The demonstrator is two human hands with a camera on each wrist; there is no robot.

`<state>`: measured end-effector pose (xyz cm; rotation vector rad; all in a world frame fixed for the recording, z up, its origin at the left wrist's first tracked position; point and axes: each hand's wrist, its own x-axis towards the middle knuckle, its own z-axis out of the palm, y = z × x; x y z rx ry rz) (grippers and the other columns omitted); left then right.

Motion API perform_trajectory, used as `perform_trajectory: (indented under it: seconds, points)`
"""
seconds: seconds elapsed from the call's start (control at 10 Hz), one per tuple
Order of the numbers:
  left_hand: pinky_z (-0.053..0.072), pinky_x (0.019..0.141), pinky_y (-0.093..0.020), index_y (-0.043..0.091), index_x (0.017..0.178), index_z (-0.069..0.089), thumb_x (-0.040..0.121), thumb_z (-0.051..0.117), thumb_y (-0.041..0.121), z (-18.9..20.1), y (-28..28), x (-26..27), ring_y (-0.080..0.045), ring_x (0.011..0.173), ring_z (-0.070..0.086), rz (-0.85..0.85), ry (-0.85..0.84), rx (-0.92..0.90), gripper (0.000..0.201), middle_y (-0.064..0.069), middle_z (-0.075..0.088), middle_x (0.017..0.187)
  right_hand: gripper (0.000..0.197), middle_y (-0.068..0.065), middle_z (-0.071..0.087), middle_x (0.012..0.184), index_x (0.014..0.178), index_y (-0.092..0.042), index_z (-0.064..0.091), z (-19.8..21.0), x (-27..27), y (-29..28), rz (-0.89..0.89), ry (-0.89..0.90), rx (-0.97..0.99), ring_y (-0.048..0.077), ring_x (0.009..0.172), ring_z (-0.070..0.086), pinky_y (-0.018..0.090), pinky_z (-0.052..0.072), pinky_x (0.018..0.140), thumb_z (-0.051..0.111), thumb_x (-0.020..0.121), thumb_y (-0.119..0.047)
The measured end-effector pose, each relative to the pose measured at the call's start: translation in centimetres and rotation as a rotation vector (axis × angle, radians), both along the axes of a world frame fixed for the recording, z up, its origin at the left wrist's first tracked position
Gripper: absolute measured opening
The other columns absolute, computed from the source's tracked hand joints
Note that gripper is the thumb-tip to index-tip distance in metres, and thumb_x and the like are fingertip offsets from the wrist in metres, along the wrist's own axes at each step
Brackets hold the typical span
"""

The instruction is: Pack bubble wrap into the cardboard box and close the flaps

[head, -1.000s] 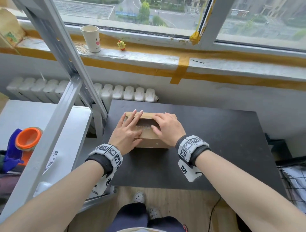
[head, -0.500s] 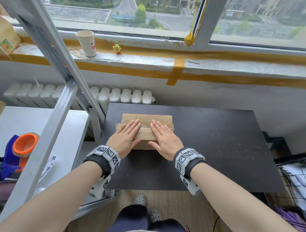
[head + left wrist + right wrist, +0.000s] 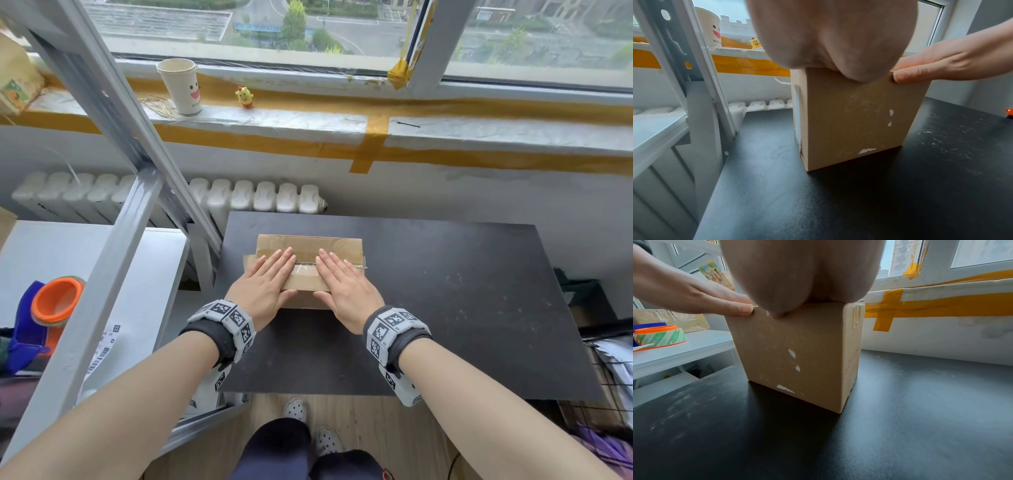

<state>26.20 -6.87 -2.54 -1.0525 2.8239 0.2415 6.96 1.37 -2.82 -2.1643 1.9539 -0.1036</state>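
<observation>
A brown cardboard box point(image 3: 308, 245) stands upright on the black table point(image 3: 445, 291), left of centre. Its top flaps are folded down, with old clear tape along the seam. My left hand point(image 3: 270, 277) lies flat on the left half of the top, fingers straight and together. My right hand point(image 3: 342, 281) lies flat on the right half in the same way. In the wrist views both thumbs touch the top edge of the box's near face point(image 3: 855, 116) point(image 3: 797, 353). The closed flaps hide any bubble wrap.
A grey metal shelf frame point(image 3: 113, 240) and its white shelf point(image 3: 137, 274) stand close to the left of the table. An orange tape roll point(image 3: 56, 301) sits on that shelf. A paper cup point(image 3: 180, 85) stands on the windowsill. A wire basket point(image 3: 613, 370) is at the right.
Both hands went from loosely spread over the box top to flat with straight fingers, sliding slightly toward me. The flaps now lie flatter under them.
</observation>
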Motion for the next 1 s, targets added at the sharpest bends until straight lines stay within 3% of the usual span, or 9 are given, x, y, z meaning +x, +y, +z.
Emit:
perform_trajectory:
  seconds: [0.1, 0.2, 0.3, 0.5, 0.8, 1.0]
  points:
    - [-0.007, 0.116, -0.028, 0.015, 0.149, -0.001, 0.073, -0.022, 0.069, 0.2, 0.2, 0.0, -0.006, 0.14, -0.013, 0.007, -0.016, 0.015, 0.095, 0.003, -0.006, 0.157, 0.071, 0.005, 0.016, 0.158, 0.148, -0.008, 0.02, 0.1, -0.2, 0.2, 0.021, 0.004, 0.005, 0.019, 0.146, 0.017, 0.031, 0.003, 0.116, 0.016, 0.09, -0.05]
    - [-0.004, 0.119, -0.032, 0.012, 0.149, -0.005, 0.087, 0.007, 0.064, 0.7, 0.9, -0.2, -0.014, 0.144, -0.012, 0.085, -0.046, 0.027, 0.081, -0.003, -0.011, 0.157, 0.077, 0.003, 0.008, 0.159, 0.149, -0.01, 0.012, 0.2, -0.4, 0.5, 0.002, 0.008, 0.006, 0.016, 0.147, 0.01, 0.027, -0.002, 0.116, 0.007, 0.086, -0.054]
    - [-0.006, 0.118, -0.034, 0.007, 0.148, -0.008, 0.095, 0.025, 0.054, 1.4, 1.8, -0.6, -0.02, 0.144, -0.014, 0.188, -0.073, 0.055, 0.078, -0.009, -0.016, 0.156, 0.075, 0.001, 0.004, 0.159, 0.15, -0.01, 0.008, 0.2, -0.9, 1.2, -0.048, 0.007, 0.015, 0.016, 0.147, 0.007, 0.027, 0.0, 0.118, 0.007, 0.089, -0.054]
    - [-0.01, 0.117, -0.035, 0.0, 0.145, -0.011, 0.097, 0.025, 0.048, 1.7, 1.7, -1.3, -0.025, 0.142, -0.02, 0.337, -0.026, 0.216, 0.077, -0.016, -0.021, 0.154, 0.068, -0.003, -0.006, 0.16, 0.15, -0.015, -0.001, 1.3, -1.3, 2.2, -0.169, -0.013, 0.094, 0.011, 0.147, -0.005, 0.027, -0.001, 0.12, 0.033, 0.098, -0.044]
    - [-0.003, 0.118, -0.036, 0.01, 0.148, -0.011, 0.098, 0.022, 0.047, 3.9, 1.8, -0.9, -0.018, 0.144, -0.014, 0.303, -0.094, 0.122, 0.07, -0.005, -0.016, 0.157, 0.061, 0.0, 0.018, 0.158, 0.149, -0.016, 0.018, 4.4, -0.8, 2.1, -0.22, -0.021, 0.052, 0.013, 0.146, 0.012, 0.036, 0.003, 0.121, 0.031, 0.098, -0.046]
    - [-0.004, 0.117, -0.04, 0.019, 0.15, -0.002, 0.099, 0.019, 0.047, 6.0, 1.1, -2.0, -0.017, 0.145, -0.011, 0.297, -0.023, 0.072, 0.062, -0.003, -0.011, 0.158, 0.054, 0.001, 0.023, 0.156, 0.146, -0.016, 0.027, 6.6, -1.3, 1.0, -0.228, -0.064, -0.01, 0.014, 0.145, 0.018, 0.035, 0.009, 0.12, 0.032, 0.099, -0.043]
